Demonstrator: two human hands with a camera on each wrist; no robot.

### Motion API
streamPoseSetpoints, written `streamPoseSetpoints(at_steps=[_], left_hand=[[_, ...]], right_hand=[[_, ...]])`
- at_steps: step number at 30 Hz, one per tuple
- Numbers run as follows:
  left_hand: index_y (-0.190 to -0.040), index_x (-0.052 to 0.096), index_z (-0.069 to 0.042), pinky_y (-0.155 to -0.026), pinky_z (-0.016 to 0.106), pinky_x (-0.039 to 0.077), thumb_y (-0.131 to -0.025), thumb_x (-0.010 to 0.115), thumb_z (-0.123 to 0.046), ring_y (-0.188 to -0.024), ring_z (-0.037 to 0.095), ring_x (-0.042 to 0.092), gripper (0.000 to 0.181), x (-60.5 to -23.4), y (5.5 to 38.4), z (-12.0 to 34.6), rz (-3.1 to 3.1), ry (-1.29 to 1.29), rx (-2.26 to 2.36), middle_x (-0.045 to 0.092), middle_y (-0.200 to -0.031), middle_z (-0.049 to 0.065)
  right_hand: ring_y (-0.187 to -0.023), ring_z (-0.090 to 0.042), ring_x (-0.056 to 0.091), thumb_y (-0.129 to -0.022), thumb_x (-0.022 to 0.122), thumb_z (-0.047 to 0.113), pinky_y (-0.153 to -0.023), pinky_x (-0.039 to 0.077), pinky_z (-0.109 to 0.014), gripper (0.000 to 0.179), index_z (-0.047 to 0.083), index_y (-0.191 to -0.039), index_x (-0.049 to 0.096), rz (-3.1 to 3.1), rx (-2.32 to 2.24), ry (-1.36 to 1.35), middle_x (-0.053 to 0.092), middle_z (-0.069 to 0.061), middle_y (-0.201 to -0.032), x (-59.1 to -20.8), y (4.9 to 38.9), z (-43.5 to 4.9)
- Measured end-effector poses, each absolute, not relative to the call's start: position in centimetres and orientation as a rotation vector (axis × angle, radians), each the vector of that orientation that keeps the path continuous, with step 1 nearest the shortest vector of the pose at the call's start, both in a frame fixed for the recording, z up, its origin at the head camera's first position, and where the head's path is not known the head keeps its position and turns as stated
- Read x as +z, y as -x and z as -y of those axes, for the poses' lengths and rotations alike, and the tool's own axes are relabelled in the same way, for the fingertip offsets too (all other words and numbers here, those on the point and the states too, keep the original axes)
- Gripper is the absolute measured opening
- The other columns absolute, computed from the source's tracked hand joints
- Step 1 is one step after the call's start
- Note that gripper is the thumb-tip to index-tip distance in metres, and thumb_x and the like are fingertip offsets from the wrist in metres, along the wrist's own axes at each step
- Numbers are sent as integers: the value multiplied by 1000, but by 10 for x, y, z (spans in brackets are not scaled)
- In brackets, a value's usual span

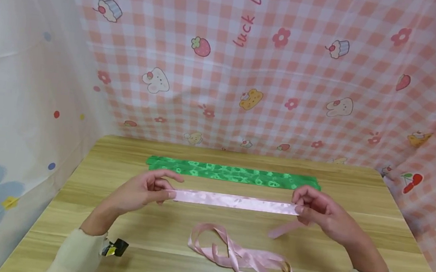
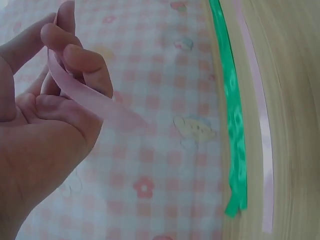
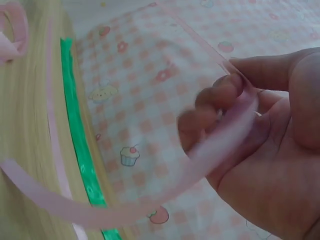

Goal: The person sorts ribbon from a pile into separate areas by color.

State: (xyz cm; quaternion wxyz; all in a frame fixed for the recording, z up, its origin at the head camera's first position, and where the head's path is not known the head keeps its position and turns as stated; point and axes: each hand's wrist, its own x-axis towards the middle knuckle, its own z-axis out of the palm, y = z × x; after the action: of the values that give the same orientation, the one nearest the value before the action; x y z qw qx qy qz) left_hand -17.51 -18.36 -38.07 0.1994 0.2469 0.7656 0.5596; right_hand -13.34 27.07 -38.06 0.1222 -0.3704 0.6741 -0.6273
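A pale pink ribbon (image 1: 235, 201) stretches level between the two hands in the head view. At its left end, my left hand (image 1: 144, 192) pinches it between thumb and fingers; in the left wrist view a ribbon tail (image 2: 95, 102) hangs from the fingers. The other end is pinched by my right hand (image 1: 323, 215), and a longer tail (image 3: 115, 215) curves down from it. Another pink strip (image 2: 262, 125) lies on the table, beside a green ribbon (image 1: 234, 173) with a shiny pattern. In the head view I cannot clearly tell that strip from the held ribbon.
A loosely looped pile of pink ribbon (image 1: 252, 263) lies on the wooden table (image 1: 165, 259) in front of the hands. Behind the table hangs a pink checked cloth (image 1: 224, 74), and a white printed cloth (image 1: 28, 80) hangs at the left.
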Motion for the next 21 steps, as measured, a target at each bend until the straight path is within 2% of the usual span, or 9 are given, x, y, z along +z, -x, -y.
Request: streamPoseSetpoints(at_steps=[3, 6, 10, 14, 18, 21], left_hand=[[-133, 57, -7, -65, 26, 51, -96, 65, -12, -71, 13, 58, 37, -382, 176, 194, -2156, -689, 1556, 72, -94, 9], [-133, 55, -3, -66, 26, 51, -97, 62, -9, -72, 15, 58, 37, -383, 176, 203, -2154, -702, 1549, 72, -94, 7], [-133, 54, -2, -70, 29, 54, -95, 66, -11, -78, 15, 63, 40, -385, 176, 214, -2177, -670, 1551, 72, -95, 6], [-134, 52, 1, -75, 32, 56, -95, 64, -6, -84, 16, 67, 41, -387, 176, 224, -2172, -671, 1576, 72, -97, 7], [-135, 50, 4, -79, 34, 57, -96, 60, -1, -88, 18, 69, 41, -389, 177, 233, -2161, -666, 1590, 72, -98, 7], [-134, 52, 3, -79, 33, 57, -95, 64, -6, -87, 18, 70, 41, -392, 178, 240, -2214, -604, 1584, 73, -96, 6]], right_hand=[[-61, -29, 45, -96, 39, -18, -50, 43, -40, 17, -7, -108, 44, -1896, -1816, 1074, 46, -15, -79, -384, 133, -274], [-57, -28, 40, -97, 39, -17, -46, 37, -40, 16, -7, -109, 43, -1860, -1793, 1069, 43, -13, -76, -388, 133, -277], [-66, -21, 44, -96, 44, -17, -54, 42, -33, 16, -7, -109, 45, -1968, -1781, 1040, 47, -6, -84, -392, 132, -282], [-82, -14, 52, -95, 46, -17, -69, 49, -26, 17, -10, -110, 47, -2052, -1763, 1037, 53, -5, -97, -396, 132, -287], [-84, -14, 55, -96, 45, -16, -72, 50, -26, 20, -10, -114, 49, -2074, -1740, 1019, 56, -8, -99, -400, 132, -295], [-84, -12, 57, -97, 48, -12, -72, 52, -26, 18, -5, -114, 51, -2127, -1709, 938, 57, -9, -95, -401, 131, -302]])
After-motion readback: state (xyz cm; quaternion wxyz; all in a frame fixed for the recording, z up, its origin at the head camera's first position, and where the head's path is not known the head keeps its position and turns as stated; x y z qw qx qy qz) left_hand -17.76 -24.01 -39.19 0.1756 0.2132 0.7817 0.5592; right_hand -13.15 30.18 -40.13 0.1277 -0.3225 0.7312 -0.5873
